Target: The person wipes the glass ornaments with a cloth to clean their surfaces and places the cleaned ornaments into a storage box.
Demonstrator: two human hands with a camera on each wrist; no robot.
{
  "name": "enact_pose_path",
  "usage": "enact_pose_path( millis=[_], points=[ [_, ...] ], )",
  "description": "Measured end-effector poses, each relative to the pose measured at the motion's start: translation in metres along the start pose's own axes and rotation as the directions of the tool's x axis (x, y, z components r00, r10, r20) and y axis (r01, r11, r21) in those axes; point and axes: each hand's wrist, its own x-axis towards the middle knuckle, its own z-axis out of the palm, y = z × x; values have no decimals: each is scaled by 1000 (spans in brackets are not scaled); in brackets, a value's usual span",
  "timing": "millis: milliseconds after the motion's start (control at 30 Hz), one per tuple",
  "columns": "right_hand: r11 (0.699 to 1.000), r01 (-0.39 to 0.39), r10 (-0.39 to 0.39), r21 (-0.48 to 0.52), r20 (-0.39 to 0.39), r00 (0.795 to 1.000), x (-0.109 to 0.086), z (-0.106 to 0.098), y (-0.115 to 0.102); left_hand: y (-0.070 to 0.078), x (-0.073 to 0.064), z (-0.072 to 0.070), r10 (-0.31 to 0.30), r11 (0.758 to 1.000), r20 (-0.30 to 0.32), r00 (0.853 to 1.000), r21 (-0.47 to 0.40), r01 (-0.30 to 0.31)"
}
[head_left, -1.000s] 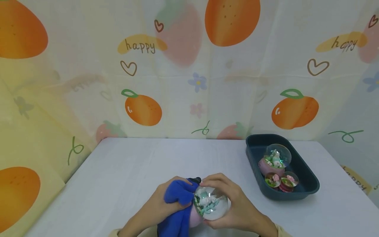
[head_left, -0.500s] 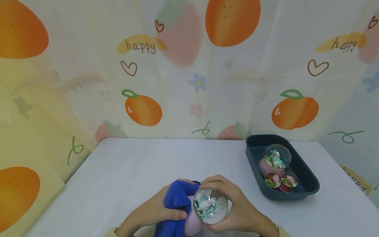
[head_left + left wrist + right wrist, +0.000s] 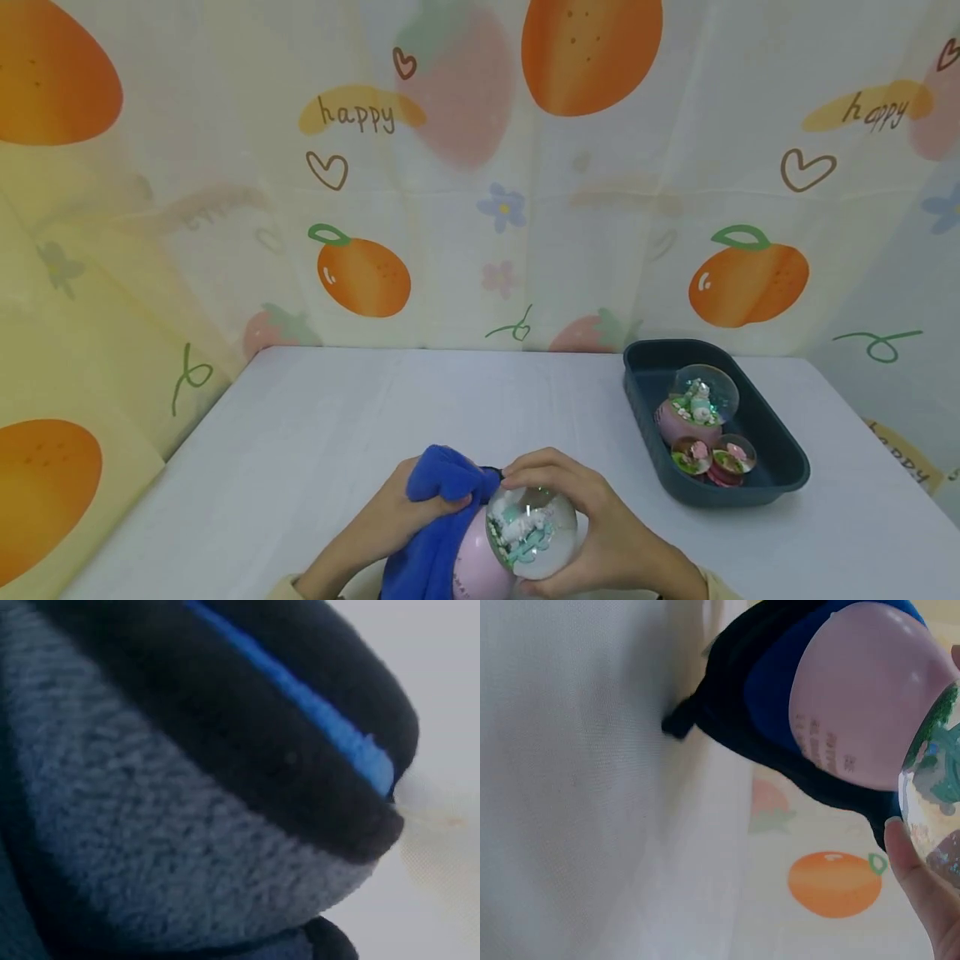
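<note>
My right hand grips a snow globe by its clear ball, thumb below and fingers above. Inside the ball are white and teal figures with green bits. The globe lies tilted on its side, its pink base turned left; printed lettering on that base shows in the right wrist view. A blue cloth is pinched in my left hand and lies against the base. Dark folds of cloth fill most of the left wrist view, hiding the left fingers there.
At the right of the white table stands a dark blue-green tray. It holds another pink-based snow globe and two small globes side by side. A fruit-printed curtain hangs behind the table.
My left hand and the cloth have shifted left and up along the base, uncovering more of the pink. The globe has dropped slightly in the right hand. The tray has not moved.
</note>
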Motion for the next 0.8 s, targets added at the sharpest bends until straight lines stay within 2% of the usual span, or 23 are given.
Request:
enact_pose_path(
  millis=[33,100,200,267,333,400,500,633,733,800],
  points=[
    [1000,14,-14,1,2,1000,0,0,0,0,0,0,9,1000,-18,1000,7,-9],
    [999,38,-38,-2,1,999,1,-1,1,0,0,-1,15,1000,-14,1000,-25,-16],
    [999,47,-47,-3,-11,999,1,-2,2,-1,-1,-3,38,995,58,998,-99,-32],
    [999,51,-51,-3,-20,998,1,-2,2,0,-2,-3,48,989,127,991,-148,-29],
    [999,49,-49,-5,-23,999,1,-2,3,0,-2,-3,56,984,188,981,-175,-23],
    [999,46,-46,-10,-18,999,1,-2,3,0,-2,-3,54,984,214,975,-179,-15],
    [999,35,-35,-20,-7,999,0,-1,2,1,-1,-2,27,989,198,980,-145,2],
    [999,31,-31,-17,-5,1000,0,-1,2,2,-1,-2,22,997,107,994,-76,-14],
    [999,47,-47,-10,-11,999,0,-2,2,1,-1,-3,31,997,52,998,-78,-27],
    [997,76,-77,-15,-25,997,1,-2,3,1,-1,-4,35,994,43,998,-109,-30]
  ],
)
